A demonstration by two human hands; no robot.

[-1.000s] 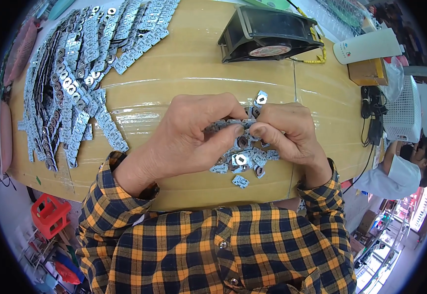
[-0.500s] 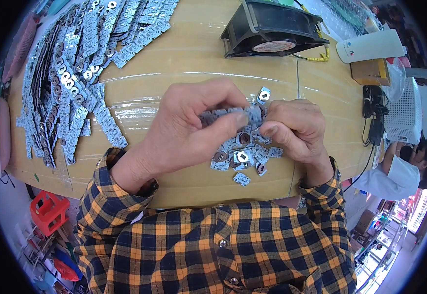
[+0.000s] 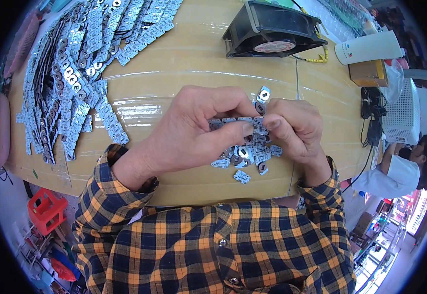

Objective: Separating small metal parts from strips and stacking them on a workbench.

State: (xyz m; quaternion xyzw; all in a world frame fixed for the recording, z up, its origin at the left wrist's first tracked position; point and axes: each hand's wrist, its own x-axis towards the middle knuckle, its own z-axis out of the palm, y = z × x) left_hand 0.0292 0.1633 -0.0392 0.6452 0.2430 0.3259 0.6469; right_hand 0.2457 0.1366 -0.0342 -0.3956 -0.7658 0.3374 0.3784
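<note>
My left hand (image 3: 189,132) is closed around a short strip of small circuit boards (image 3: 217,124), its thumb pressed along the near side. At the strip's right end my right hand (image 3: 297,126) is pinched, thumb against curled fingers; the fingers hide how much of the end board it holds. Beneath both hands lies a loose pile of single circuit boards (image 3: 261,154), some showing a round metal part. One separate board (image 3: 242,177) rests nearer my body, and another (image 3: 264,93) lies beyond the pile.
A large heap of circuit-board strips (image 3: 66,88) covers the table's left. At the back stands a black fan (image 3: 272,30). To the right are a white cup (image 3: 367,48) over a cardboard box (image 3: 367,73), black cables (image 3: 371,110) and a white basket (image 3: 403,110). Another person (image 3: 392,171) sits beyond.
The strip, blurred and tilted before, now lies steadier and level between my hands. My left hand has shifted slightly right, closer to the right hand.
</note>
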